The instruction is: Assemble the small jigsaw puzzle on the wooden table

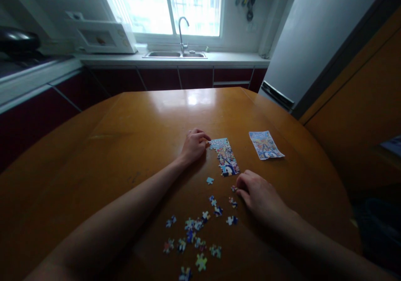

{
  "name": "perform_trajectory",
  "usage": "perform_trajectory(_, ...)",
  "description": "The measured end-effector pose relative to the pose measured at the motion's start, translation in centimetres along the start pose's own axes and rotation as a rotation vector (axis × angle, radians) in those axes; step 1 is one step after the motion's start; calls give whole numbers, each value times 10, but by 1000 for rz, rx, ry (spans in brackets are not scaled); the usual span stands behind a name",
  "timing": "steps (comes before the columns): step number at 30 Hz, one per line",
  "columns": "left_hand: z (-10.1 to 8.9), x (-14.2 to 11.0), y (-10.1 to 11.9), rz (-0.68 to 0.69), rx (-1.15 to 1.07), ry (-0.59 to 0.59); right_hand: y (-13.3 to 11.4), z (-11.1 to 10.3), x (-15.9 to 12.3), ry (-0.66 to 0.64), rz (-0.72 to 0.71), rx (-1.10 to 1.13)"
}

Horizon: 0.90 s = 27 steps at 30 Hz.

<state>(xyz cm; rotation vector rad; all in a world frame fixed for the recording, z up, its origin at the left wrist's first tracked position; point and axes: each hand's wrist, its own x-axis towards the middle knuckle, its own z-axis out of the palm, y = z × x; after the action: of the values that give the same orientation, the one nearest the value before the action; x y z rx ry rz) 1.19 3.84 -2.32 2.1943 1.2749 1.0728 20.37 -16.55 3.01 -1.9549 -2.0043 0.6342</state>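
Observation:
A partly joined jigsaw puzzle (228, 155) lies on the wooden table, with a pale blue top strip and a ragged left side. My left hand (193, 147) rests at its upper left edge, fingers curled together; what they hold, if anything, is hidden. Below the puzzle's lower right corner, my right hand (260, 195) is closed, with thumb and forefinger pinched at a small puzzle piece (234, 188). A single light blue piece (210, 181) lies just under the puzzle. Several loose pieces (198, 223) are scattered between my forearms, towards me.
A creased picture sheet (266, 145) lies right of the puzzle. The brown table (140, 126) has a rounded edge. Beyond it stand a counter with a sink (164, 54) and tap (181, 34), a white microwave (102, 37) and, at right, a tall fridge (310, 34).

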Motion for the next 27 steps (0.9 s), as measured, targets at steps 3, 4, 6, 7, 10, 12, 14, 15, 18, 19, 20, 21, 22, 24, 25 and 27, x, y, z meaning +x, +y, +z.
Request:
perform_trajectory(3, 0, 0, 0, 5, -6, -4, 1, 1, 0, -9, -30, 5)
perform_trajectory(4, 0, 0, 0, 5, -7, -5, 1, 1, 0, -10, -38, 10)
perform_trajectory(6, 0, 0, 0, 0, -6, -5, 2, 1, -1, -9, -49, 27)
perform_trajectory(7, 0, 0, -1, 1, -5, -5, 3, 1, -1, -10, -54, 39)
perform_trajectory(10, 0, 1, -1, 9, -3, 5, 6, -1, 1, -23, -66, 93)
perform_trajectory(12, 0, 1, 0, 16, 2, 6, 10, -2, 3, -32, -56, 149)
perform_trajectory(14, -1, 0, 1, 16, 7, 4, 13, -3, 6, -37, -28, 215)
perform_trajectory(15, -1, 0, 2, 15, 10, 3, 16, -3, 7, -37, -17, 247)
perform_trajectory(18, -2, 0, 4, 6, 12, 4, 22, -2, 10, -22, -22, 314)
perform_trajectory(19, -2, 0, 4, 4, 13, 4, 24, -1, 11, -10, -30, 327)
perform_trajectory(20, -2, 0, 5, 3, 14, 4, 25, 0, 11, 1, -38, 334)
perform_trajectory(21, -2, -1, 5, 2, 15, 5, 27, 0, 11, 11, -44, 338)
perform_trajectory(22, -2, -1, 6, 0, 17, 6, 28, 1, 11, 19, -50, 341)
perform_trajectory(24, -2, -1, 6, -5, 17, 6, 29, 2, 10, 25, -59, 345)
perform_trajectory(25, -2, -1, 7, -8, 14, 6, 30, 2, 10, 25, -62, 347)
perform_trajectory(27, -2, -1, 7, -8, 5, 8, 30, 1, 10, 30, -63, 350)
